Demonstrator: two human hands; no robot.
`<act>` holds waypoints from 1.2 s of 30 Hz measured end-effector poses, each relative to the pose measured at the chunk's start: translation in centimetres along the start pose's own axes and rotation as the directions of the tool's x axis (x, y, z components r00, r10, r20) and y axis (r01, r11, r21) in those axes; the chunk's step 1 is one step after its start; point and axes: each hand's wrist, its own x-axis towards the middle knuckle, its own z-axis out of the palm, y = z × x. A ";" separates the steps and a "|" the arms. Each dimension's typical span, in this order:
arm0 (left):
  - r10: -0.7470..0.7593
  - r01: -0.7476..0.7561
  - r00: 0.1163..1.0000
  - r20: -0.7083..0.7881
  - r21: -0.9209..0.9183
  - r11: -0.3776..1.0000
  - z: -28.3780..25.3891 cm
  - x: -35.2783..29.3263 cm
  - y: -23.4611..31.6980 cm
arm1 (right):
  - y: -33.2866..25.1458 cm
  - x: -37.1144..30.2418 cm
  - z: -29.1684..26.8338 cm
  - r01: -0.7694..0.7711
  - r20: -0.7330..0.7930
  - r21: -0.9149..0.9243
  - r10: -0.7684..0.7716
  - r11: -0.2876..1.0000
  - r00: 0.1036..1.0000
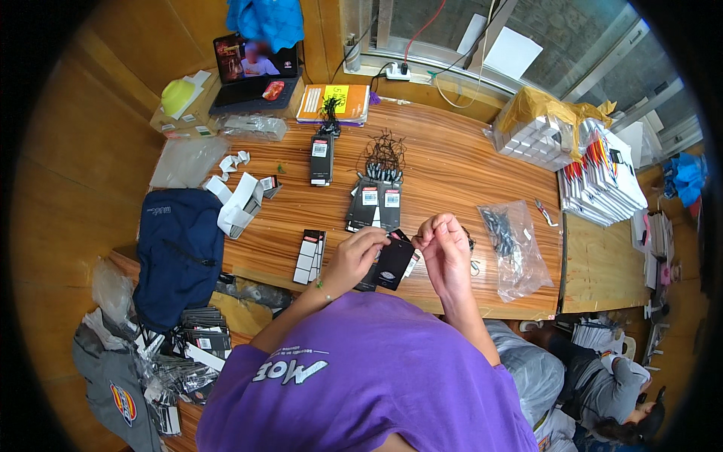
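Near the front edge of the table, my left hand (352,261) pinches a black hang tag (395,265) by its upper end. To its right my right hand (445,252) is raised with fingertips pressed together; whatever they hold is too thin to make out. Just beyond my hands lie stacks of black tags (370,197) with white labels, their dark strings (385,153) fanned out behind them. Another tag stack (321,160) stands farther back, its black strings bunched on top. Left of my left hand rests a strip of tags with white stickers (309,257).
A clear plastic bag of dark string fasteners (500,233) and small snips (545,213) lie at right. Behind them are wrapped boxes (533,129) and stacked white packets (599,181). A navy garment (178,252), a sticker roll (242,206) and a laptop (254,71) occupy the left. Another person (614,384) sits lower right.
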 end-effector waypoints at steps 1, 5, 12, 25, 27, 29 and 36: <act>0.011 -0.011 1.000 -0.009 -0.008 1.000 -0.1 0.4 0.4 | 0.0 0.0 0.1 -0.003 0.008 0.001 0.003 1.000 1.000; -0.213 0.198 0.977 -0.011 -0.324 0.925 0.5 -0.3 -0.5 | 0.0 -0.3 0.8 -0.020 0.091 0.049 0.015 0.999 0.996; -0.322 0.379 0.922 0.214 -0.669 0.640 0.9 -0.1 -1.0 | -0.1 -0.1 0.8 -0.026 0.096 0.118 0.014 0.993 0.995; -0.490 0.614 0.753 0.440 -0.737 0.283 1.6 -0.1 -0.9 | 0.4 0.1 1.1 -0.041 0.090 0.124 0.030 0.991 0.996; -0.330 0.410 0.912 0.244 -0.552 0.726 1.8 -0.2 -0.5 | 0.4 0.0 1.2 -0.039 0.077 0.109 0.031 0.993 0.997; -0.210 0.254 0.966 0.150 -0.393 0.884 1.8 0.1 0.1 | 0.2 0.0 1.4 -0.032 0.053 0.081 0.028 0.996 0.998; -0.198 0.168 0.973 -0.121 -0.227 0.959 1.8 0.8 1.0 | 0.8 -0.3 1.5 -0.069 0.054 0.087 0.064 0.994 0.996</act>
